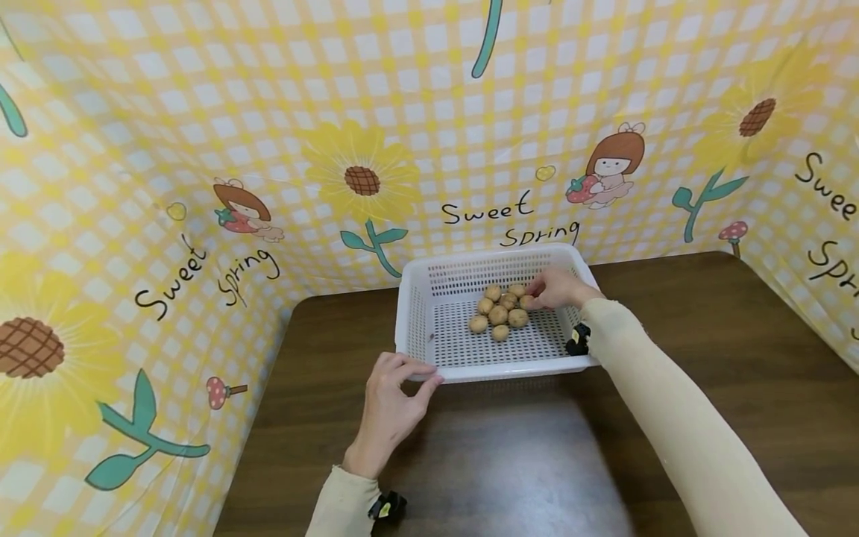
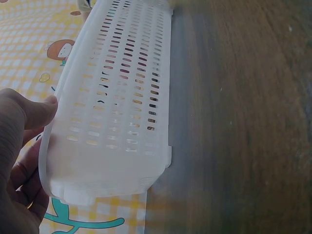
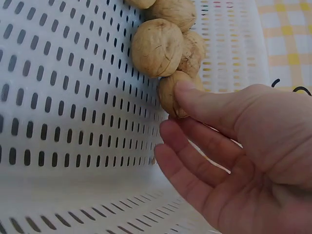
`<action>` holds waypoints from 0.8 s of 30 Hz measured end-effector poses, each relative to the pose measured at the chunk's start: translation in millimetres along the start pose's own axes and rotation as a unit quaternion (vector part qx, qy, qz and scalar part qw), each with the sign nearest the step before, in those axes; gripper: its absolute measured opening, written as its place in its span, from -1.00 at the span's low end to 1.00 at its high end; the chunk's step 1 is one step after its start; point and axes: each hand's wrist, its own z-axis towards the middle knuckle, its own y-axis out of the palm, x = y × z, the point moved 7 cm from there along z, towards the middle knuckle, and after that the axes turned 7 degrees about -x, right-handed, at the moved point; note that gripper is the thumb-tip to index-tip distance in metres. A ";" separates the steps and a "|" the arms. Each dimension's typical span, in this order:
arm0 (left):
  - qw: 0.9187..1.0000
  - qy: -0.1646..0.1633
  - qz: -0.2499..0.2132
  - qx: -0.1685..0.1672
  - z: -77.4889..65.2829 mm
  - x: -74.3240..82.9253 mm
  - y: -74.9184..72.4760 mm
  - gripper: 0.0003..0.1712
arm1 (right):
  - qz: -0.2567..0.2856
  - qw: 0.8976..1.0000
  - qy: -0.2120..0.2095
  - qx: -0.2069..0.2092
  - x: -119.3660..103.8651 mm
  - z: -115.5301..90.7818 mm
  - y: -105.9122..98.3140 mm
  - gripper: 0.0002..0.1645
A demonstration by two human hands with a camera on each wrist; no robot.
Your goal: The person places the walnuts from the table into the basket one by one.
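Observation:
A white perforated plastic basket [image 1: 503, 371] stands on the brown table, with several walnuts [image 1: 498, 315] clustered on its floor. At the basket's near left corner my left hand [image 1: 391, 406] grips the rim. The left wrist view shows the thumb on the outer side of the rim [image 2: 47, 141], with the other fingers partly hidden behind it. Inside the basket, toward the right, my right hand [image 1: 559, 289] pinches a walnut [image 3: 168, 95] at the edge of the cluster. Other walnuts [image 3: 157, 48] lie right beside that one.
A yellow checked cloth [image 1: 429, 149] with printed sunflowers and lettering hangs behind the basket and along the left side. Dark wood tabletop [image 1: 671, 321] extends to both sides and in front. Each wrist carries a small black camera [image 1: 388, 509].

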 end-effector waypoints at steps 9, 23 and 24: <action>1.000 0.011 -0.002 -0.001 6.8 0.8 4.3 -0.82 | -0.051 0.999 0.002 0.008 3.9 -2.4 -3.1 -0.54; 1.000 0.003 0.005 0.003 6.5 -6.2 1.6 -0.80 | -0.121 0.988 -0.095 0.017 -66.6 -62.3 -42.2 -0.59; 1.000 0.000 0.007 -0.001 6.6 -6.1 1.2 -0.81 | -0.121 0.985 -0.117 0.031 -71.6 -70.9 -42.2 -0.64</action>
